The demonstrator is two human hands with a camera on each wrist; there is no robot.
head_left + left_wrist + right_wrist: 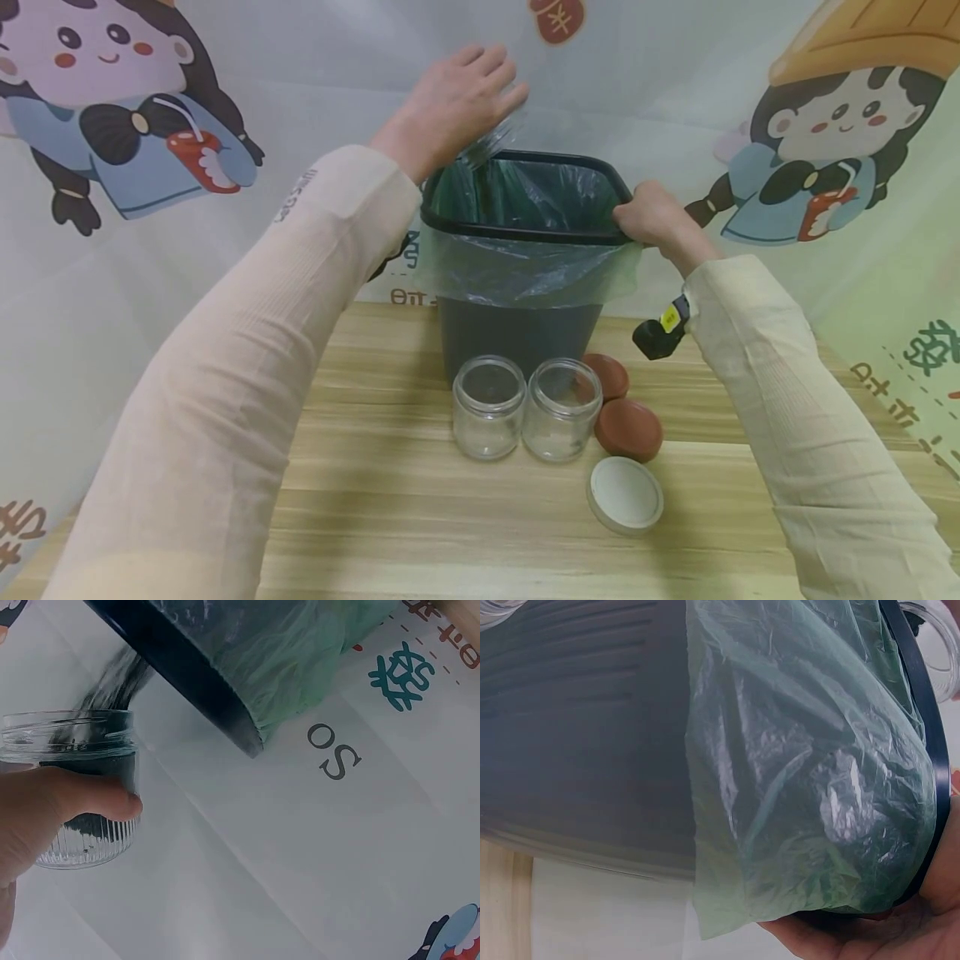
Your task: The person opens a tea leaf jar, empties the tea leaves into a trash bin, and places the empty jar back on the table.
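My left hand grips a clear glass jar, tipped above the left side of the bin's mouth. Dark loose material streams from the jar toward the bin in the left wrist view. My right hand holds the black rim of the grey bin at its right corner. A thin green bag lines the bin and folds over its outside. In the right wrist view, part of the right hand is hidden behind the rim and bag.
Two open glass jars stand side by side before the bin on the wooden table. Two reddish-brown lids and one white lid lie to their right. A printed cloth hangs close behind the bin.
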